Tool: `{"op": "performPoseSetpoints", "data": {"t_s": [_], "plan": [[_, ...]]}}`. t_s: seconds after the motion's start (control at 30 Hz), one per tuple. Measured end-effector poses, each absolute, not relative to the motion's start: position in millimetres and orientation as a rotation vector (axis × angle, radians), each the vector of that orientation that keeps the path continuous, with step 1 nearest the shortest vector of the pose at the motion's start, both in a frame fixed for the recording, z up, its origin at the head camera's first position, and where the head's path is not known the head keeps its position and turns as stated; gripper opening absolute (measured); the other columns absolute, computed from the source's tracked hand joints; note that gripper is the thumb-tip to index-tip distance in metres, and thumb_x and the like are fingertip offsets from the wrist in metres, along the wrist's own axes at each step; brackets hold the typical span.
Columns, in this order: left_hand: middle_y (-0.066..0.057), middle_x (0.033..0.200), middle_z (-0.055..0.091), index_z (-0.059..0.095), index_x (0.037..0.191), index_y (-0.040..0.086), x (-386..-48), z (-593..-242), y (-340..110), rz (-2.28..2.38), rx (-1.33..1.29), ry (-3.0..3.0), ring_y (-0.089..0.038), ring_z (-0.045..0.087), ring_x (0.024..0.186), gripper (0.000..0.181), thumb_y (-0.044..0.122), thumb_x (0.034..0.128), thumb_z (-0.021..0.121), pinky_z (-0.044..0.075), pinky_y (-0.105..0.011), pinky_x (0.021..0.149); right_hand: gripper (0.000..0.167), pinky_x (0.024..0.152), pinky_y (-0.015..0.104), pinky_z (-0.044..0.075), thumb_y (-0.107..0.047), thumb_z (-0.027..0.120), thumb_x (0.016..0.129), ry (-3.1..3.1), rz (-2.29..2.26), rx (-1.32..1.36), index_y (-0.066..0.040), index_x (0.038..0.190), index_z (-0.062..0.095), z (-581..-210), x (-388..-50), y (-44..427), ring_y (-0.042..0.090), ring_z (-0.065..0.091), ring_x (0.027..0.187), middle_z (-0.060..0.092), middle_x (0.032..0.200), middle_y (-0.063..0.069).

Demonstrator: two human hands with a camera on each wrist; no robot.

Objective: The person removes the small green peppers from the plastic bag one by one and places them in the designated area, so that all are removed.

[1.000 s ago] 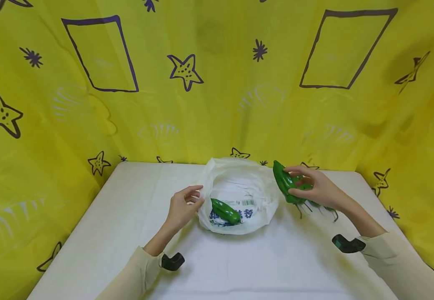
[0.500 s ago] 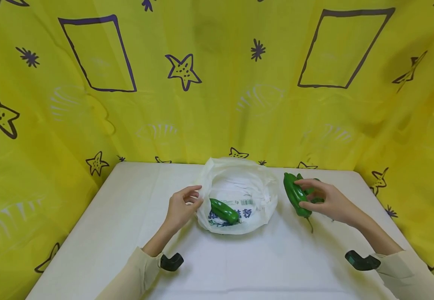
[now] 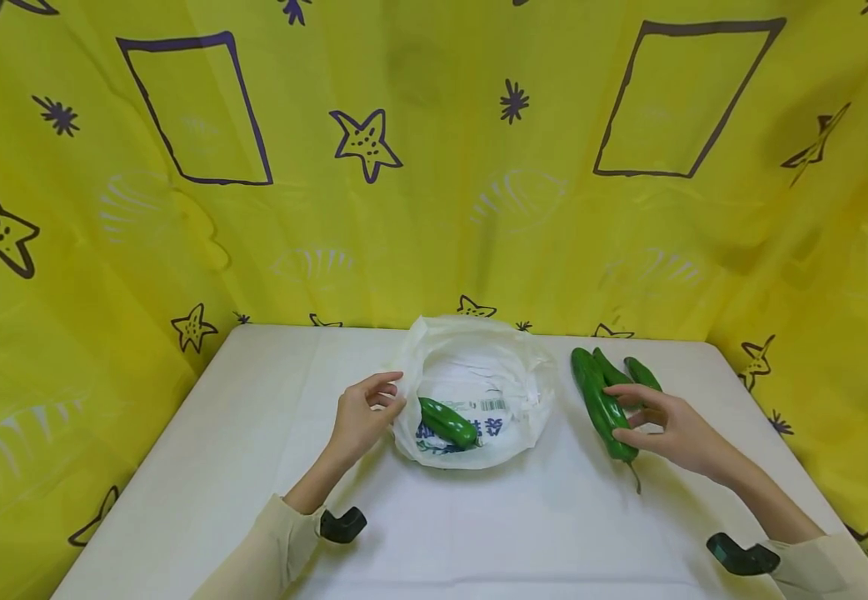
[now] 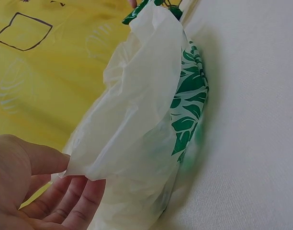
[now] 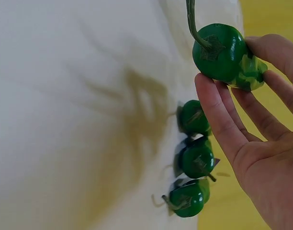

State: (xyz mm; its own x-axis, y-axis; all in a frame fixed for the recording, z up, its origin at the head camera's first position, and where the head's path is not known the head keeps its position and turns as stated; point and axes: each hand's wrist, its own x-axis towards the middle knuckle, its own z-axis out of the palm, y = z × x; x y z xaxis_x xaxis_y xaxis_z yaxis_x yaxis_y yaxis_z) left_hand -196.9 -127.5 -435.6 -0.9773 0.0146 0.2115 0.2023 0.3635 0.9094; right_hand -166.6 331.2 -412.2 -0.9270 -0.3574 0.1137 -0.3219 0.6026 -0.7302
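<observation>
My left hand [image 3: 362, 419] pinches the left rim of a whitish plastic bag [image 3: 415, 350] between thumb and fingers; the left wrist view shows the bag's edge [image 4: 84, 165] in that pinch and green leaf print on its side. Inside the open-mouthed bag lies one green chili pepper [image 3: 449, 423]. To the right, my right hand [image 3: 670, 429] grips another long green pepper [image 3: 601, 408] with thumb and fingers. The right wrist view has this held pepper [image 5: 220, 52] stem end toward the camera, raised off the table.
Three more green peppers lie in a row beyond the right hand, with a near one [image 5: 187, 199] in the right wrist view; the head view shows two tips [image 3: 640, 372]. A white-covered table [image 3: 554, 517] lies before a yellow patterned curtain [image 3: 434, 208].
My right hand has moved right and nearer to me with the pepper, away from the bag, uncovering tips of other peppers. The left hand stays on the bag's rim.
</observation>
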Motion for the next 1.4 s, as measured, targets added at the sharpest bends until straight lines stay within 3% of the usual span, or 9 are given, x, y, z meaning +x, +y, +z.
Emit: {"op": "performPoseSetpoints", "data": {"t_s": [0.53,0.97,1.4], "plan": [[-0.008,0.097,0.071,0.073,0.125,0.006,-196.1,-435.4,-126.5,-1.673,-0.208,-2.449,-0.022,0.071,0.084,0.037,0.0,0.088,0.076,0.052,-0.02,0.065,0.06,0.072,0.03,0.058,-0.019,0.078,0.092,2.654,-1.343,-0.434,-0.003,0.145,0.053,-438.0,-152.3,340.2,0.011,0.066,0.094,0.057,0.132,0.025],[-0.008,0.097,0.071,0.073,0.124,0.006,-196.8,-436.5,-126.5,-1.662,-0.202,-2.461,-0.02,0.071,0.083,0.036,0.0,0.0881,0.076,0.051,-0.02,0.063,0.06,0.069,0.036,0.059,-0.02,0.075,0.095,2.543,-1.364,-0.364,-0.004,0.147,0.051,-443.5,-150.5,344.2,0.018,0.069,0.095,0.053,0.131,0.03],[-0.008,0.097,0.071,0.073,0.124,0.006,-195.0,-435.5,-125.6,-1.657,-0.192,-2.474,-0.021,0.07,0.083,0.036,0.0,0.0886,0.076,0.051,-0.018,0.065,0.059,0.068,0.034,0.058,-0.019,0.074,0.096,2.577,-1.322,-0.331,-0.001,0.147,0.05,-444.2,-146.3,340.6,0.019,0.066,0.098,0.056,0.128,0.025]]}}
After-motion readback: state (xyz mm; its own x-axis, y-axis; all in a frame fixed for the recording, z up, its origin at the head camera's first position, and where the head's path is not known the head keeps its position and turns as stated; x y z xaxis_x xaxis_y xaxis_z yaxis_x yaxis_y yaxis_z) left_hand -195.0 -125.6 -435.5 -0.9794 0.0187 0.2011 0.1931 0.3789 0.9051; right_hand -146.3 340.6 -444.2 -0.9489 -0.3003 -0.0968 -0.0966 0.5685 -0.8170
